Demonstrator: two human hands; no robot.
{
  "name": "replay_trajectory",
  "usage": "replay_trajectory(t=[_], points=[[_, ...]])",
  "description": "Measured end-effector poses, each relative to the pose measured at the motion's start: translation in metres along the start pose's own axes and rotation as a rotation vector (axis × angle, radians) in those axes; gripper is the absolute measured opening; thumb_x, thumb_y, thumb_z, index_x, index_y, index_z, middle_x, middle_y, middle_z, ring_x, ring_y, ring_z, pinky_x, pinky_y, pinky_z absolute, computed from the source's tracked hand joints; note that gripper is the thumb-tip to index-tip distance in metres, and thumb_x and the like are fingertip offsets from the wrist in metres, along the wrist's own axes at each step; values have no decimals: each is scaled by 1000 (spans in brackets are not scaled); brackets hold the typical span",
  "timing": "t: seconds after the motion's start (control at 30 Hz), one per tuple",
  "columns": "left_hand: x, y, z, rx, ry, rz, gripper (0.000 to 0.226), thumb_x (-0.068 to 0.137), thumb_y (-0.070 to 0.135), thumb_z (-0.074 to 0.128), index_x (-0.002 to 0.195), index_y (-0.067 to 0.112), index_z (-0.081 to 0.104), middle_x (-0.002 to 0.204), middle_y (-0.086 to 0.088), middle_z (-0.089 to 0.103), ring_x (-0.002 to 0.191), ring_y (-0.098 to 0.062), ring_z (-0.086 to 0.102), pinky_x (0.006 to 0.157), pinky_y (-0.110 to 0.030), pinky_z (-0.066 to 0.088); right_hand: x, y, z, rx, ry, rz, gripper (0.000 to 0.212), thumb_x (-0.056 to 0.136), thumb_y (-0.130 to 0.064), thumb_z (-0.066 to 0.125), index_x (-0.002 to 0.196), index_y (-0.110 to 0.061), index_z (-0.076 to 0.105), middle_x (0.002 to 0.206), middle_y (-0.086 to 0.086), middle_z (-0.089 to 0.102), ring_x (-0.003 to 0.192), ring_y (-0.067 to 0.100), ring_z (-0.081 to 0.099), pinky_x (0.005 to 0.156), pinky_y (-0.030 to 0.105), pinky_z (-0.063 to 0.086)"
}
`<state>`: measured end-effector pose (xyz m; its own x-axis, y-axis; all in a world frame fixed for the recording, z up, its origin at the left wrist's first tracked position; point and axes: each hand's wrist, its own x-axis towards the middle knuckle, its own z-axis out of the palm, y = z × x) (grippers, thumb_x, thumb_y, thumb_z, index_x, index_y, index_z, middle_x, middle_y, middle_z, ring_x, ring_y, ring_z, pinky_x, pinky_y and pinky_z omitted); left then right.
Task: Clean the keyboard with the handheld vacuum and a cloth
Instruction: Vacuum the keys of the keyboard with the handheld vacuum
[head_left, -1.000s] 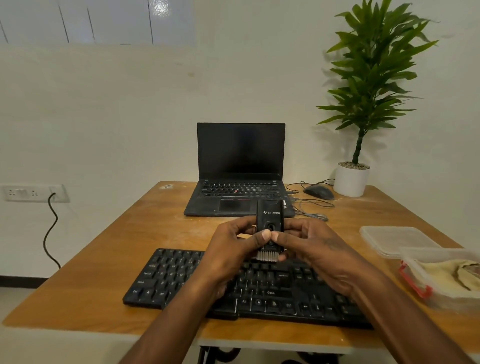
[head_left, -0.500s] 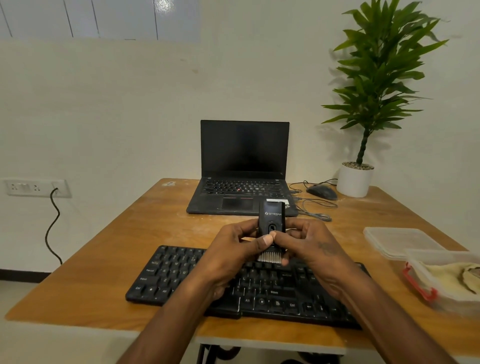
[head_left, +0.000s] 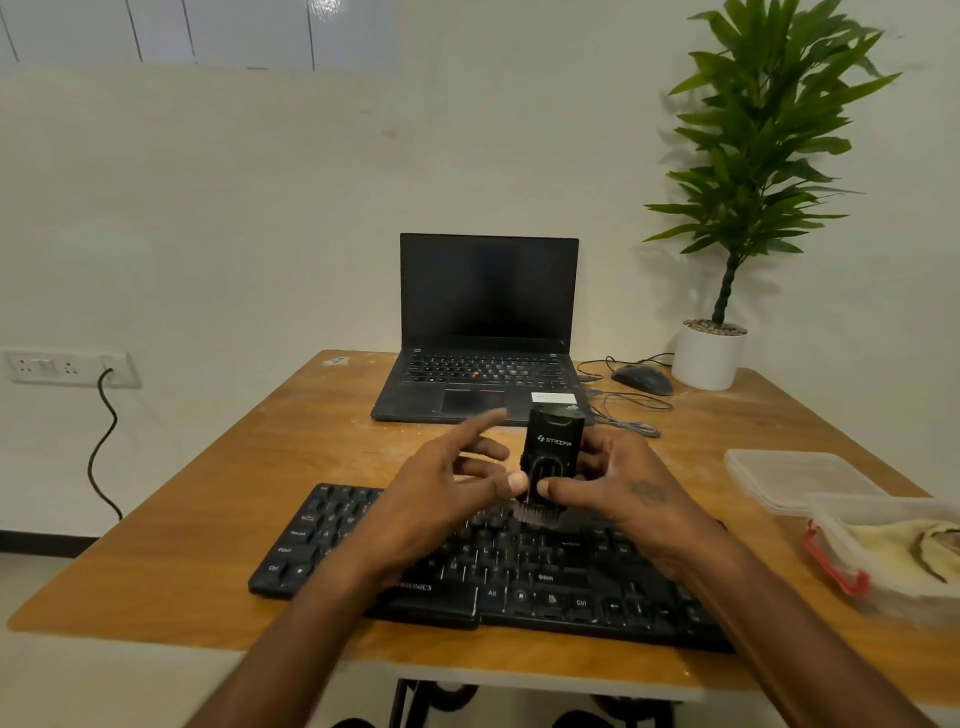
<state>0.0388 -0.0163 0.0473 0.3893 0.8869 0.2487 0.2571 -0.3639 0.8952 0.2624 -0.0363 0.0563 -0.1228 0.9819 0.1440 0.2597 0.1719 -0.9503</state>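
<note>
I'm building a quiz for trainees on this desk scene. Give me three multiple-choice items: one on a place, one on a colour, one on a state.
1. Where is the brush end of the handheld vacuum?
A. Over the black keyboard
B. On the laptop
C. In the plastic container

2. What colour are the clips on the plastic container with the cloth in it?
A. Blue
B. Red
C. Green

3. What is the state of the laptop?
A. Lid closed
B. Open, screen lit
C. Open, screen dark

Answers:
1 A: the bristles point down just above the upper key rows, with the right hand gripping the body and the left hand beside it, fingers spread.
2 B: red clips show on the container's near side.
3 C: the lid stands up and the screen is black.
</note>
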Motion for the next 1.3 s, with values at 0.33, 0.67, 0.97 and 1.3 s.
replay_trajectory(t=[0.33,0.67,0.97,1.3], points=[[-76,-65,-135,337,-403,-257,148,48,65,99,150,74,-7,166,34,6,153,3,19,117,-24,33,11,14,5,-425,100,-163,53,81,-22,84,130,-27,63,110,-20,68,98,-5,64,80,17,55],[-75,-78,-127,374,-288,-205,135,56,59,100,150,75,4,153,45,15,141,15,27,110,-23,36,-39,13,-3,-279,-79,-149,55,82,-16,83,131,-29,62,113,-14,74,101,3,70,81,24,58],[-70,-79,-132,295,-271,-215,136,46,57,102,147,77,12,152,32,29,136,4,41,104,-25,45,9,19,-6,-461,166,-182,59,82,-21,83,135,-25,60,110,-25,62,97,-18,56,82,7,47],[-67,-90,-133,321,-259,-191,136,43,63,99,148,75,14,155,29,29,137,0,40,102,-25,44,-65,17,-7,-343,10,-158,53,81,-18,83,128,-31,62,112,-21,73,104,-3,67,83,17,55]])
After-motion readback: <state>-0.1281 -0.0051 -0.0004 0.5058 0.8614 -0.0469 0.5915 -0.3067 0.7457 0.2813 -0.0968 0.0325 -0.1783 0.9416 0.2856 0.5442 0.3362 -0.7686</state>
